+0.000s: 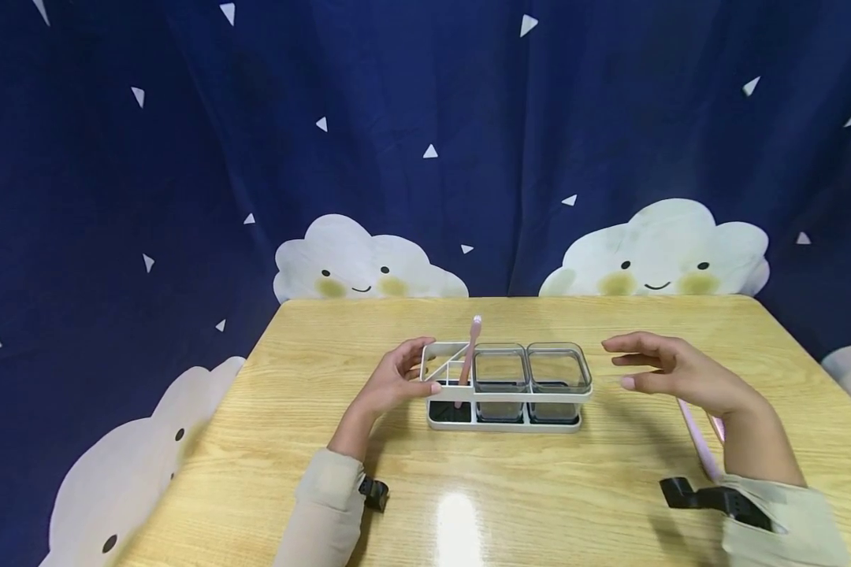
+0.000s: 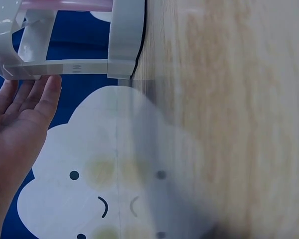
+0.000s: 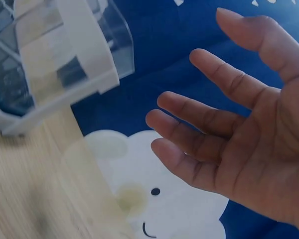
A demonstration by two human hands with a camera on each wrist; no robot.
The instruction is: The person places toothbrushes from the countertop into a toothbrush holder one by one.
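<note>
A white toothbrush holder (image 1: 525, 398) stands on the wooden table, with two clear cups (image 1: 499, 368) side by side in its right part. One pink toothbrush (image 1: 470, 354) stands tilted in the divided left compartment, its head up. My left hand (image 1: 397, 374) grips the holder's left end, thumb at the front corner and fingers at the back; in the left wrist view the fingertips (image 2: 52, 84) meet the frame's edge. To the right, apart from the holder, my right hand (image 1: 670, 366) hovers with fingers spread and nothing in it, palm toward the cups.
Beneath the right forearm lie a lilac toothbrush-like stick (image 1: 698, 441) and a second pink one (image 1: 716, 426), partly hidden by the arm. A dark blue curtain (image 1: 397, 181) with clouds and triangles hangs behind the table (image 1: 539, 504).
</note>
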